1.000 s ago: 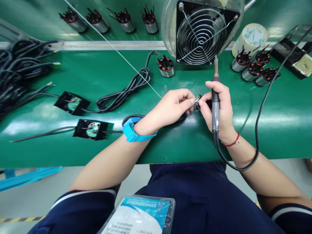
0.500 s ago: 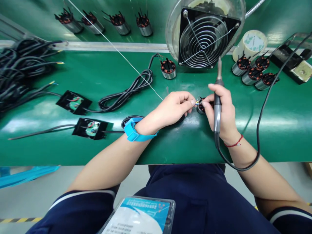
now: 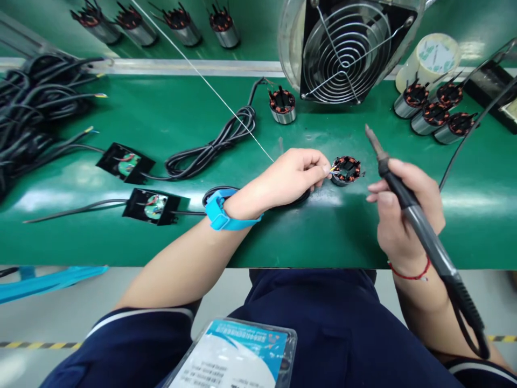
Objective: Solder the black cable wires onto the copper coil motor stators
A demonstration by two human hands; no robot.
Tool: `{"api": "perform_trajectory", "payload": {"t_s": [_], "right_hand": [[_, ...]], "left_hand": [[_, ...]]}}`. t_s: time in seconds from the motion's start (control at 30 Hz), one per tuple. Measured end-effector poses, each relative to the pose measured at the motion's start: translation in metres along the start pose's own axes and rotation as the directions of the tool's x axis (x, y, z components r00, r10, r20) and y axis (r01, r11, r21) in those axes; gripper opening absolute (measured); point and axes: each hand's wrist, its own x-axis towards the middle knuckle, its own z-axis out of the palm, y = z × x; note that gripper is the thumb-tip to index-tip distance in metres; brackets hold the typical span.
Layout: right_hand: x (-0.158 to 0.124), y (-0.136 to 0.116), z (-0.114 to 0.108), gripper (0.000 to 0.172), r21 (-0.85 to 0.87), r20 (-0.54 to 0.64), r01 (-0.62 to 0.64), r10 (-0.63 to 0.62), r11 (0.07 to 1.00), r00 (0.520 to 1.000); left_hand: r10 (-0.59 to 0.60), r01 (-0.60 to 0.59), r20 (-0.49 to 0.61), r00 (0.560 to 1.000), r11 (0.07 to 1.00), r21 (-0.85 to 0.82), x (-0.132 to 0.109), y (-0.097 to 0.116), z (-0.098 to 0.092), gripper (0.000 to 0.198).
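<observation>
My left hand [image 3: 301,171] is closed in a pinch on the thin coloured wires [image 3: 333,169] of a black cable. Those wire ends reach the rim of a motor stator [image 3: 347,170] with copper windings, standing on the green bench. A thin pale strand [image 3: 210,89] slants down from the upper left to behind this hand. My right hand [image 3: 398,234] is wrapped around a soldering iron [image 3: 426,229]. Its tip points up and to the left, in the air right of the stator and apart from it. Part of the cable is hidden under my left wrist.
A fan [image 3: 345,59] with a wire guard stands behind the stator. Several stators [image 3: 424,126] cluster at right beside a tape roll [image 3: 440,56]. Another stator [image 3: 283,108] stands near a coiled cable [image 3: 210,148]. Black boxes [image 3: 133,202] with circuit boards and piled cables [image 3: 44,108] lie left.
My right hand has drawn back to the right with the soldering iron, away from the stator, tilting the iron. The stator now shows uncovered. My left hand keeps its pinch on the wires.
</observation>
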Motion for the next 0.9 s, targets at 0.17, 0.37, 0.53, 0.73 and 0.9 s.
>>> {"api": "perform_trajectory", "payload": {"t_s": [0.17,0.37,0.53,0.73,0.9], "right_hand": [[-0.022,0.000,-0.005,0.028,-0.108,-0.060,0.115,-0.122,0.988,0.991],[-0.025,0.001,-0.006,0.028,-0.071,0.004,0.126,-0.126,0.990,0.992],[-0.026,0.000,-0.004,0.026,-0.107,-0.015,0.108,-0.110,0.988,0.994],[-0.028,0.004,-0.004,0.021,-0.076,-0.017,0.098,-0.100,0.992,0.995],[-0.026,0.003,-0.001,0.020,-0.073,0.006,0.124,-0.124,0.990,0.992]], "left_hand": [[-0.008,0.008,-0.043,0.999,1.000,0.010,0.000,0.000,0.002,0.021],[-0.020,0.021,-0.067,0.998,1.000,0.010,-0.001,0.001,0.004,0.021],[-0.021,0.021,-0.070,0.997,1.000,0.006,-0.001,-0.001,0.004,0.020],[-0.021,0.023,-0.074,0.997,1.000,0.016,-0.001,0.000,0.004,0.020],[-0.026,0.027,-0.081,0.996,1.000,0.010,-0.001,0.001,0.004,0.019]]}}
